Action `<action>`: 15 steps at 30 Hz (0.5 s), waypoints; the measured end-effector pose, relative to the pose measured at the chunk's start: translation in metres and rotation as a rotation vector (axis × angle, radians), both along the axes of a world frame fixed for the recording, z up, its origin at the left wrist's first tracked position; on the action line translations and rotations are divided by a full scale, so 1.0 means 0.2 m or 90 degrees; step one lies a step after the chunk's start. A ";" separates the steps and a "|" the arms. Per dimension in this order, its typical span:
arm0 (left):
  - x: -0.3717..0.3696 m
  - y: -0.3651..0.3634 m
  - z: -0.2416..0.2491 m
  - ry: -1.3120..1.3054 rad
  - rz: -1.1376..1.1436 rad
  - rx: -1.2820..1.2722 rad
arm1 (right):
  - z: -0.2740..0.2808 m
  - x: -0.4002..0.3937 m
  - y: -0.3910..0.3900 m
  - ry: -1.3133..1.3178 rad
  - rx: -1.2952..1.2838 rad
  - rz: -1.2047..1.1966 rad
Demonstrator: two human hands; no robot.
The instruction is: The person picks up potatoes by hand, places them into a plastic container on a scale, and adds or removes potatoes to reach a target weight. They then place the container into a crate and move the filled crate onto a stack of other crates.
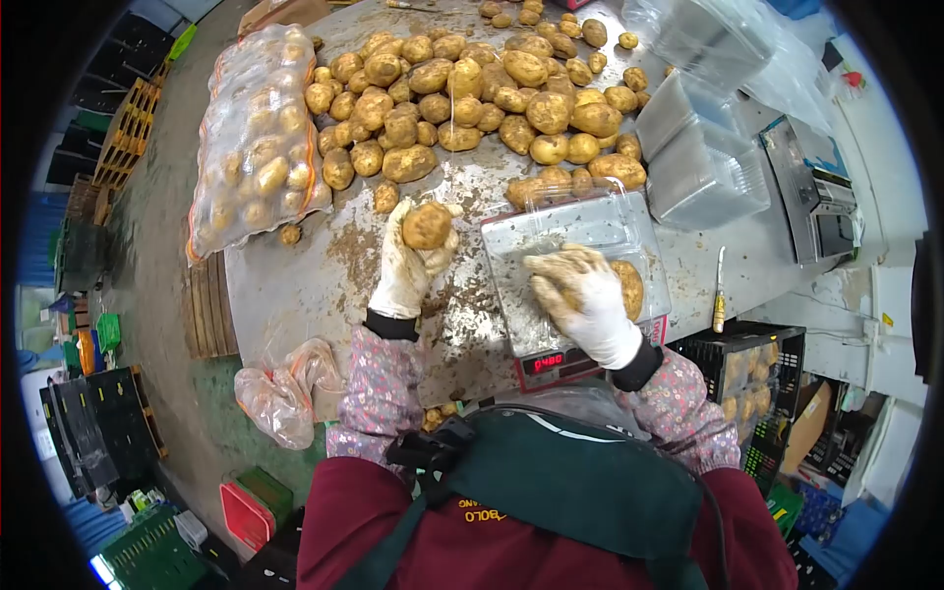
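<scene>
A single round, soil-marked potato [427, 226] rests in my left hand [405, 267], the gloved fingers curled round it, above the table left of the scale. My right hand [586, 305], also in a dirty white glove, is over a clear plastic punnet [602, 211] on the digital scale [497, 241]. Its fingers are pressed together and point left; what is under them is hidden. Another potato [627, 288] lies in the punnet just right of that hand. The red display [548, 363] appears to read 0480.
A large potato heap [447, 93] covers the table's far middle. A full mesh sack [258, 147] lies at left. Stacked clear punnets [703, 167] and a knife [720, 290] are at right. Crates [752, 379] with bagged potatoes stand below; a crumpled bag [285, 398] hangs at the near left edge.
</scene>
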State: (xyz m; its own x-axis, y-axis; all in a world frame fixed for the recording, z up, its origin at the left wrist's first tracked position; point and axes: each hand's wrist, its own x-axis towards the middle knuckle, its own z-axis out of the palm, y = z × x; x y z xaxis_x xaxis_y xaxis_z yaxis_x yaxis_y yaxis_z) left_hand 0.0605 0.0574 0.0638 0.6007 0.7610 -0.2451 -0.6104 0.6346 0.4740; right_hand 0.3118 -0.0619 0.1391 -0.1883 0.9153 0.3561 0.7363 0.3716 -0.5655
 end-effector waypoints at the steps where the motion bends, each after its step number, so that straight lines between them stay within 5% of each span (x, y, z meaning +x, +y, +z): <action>1: 0.01 -0.06 0.08 0.081 0.010 0.021 | 0.03 -0.06 0.02 0.013 -0.019 0.023; 5: 0.08 -0.29 0.28 0.276 0.149 0.119 | 0.00 -0.24 0.08 0.027 0.010 0.070; 7: 0.02 -0.32 0.29 0.257 0.076 0.143 | 0.02 -0.31 0.08 0.070 0.009 0.068; 9: 0.04 -0.37 0.30 0.358 0.119 0.300 | 0.03 -0.35 0.08 0.113 0.008 0.064; 15: 0.03 -0.47 0.33 0.448 0.165 0.433 | 0.00 -0.38 0.06 0.179 -0.004 0.124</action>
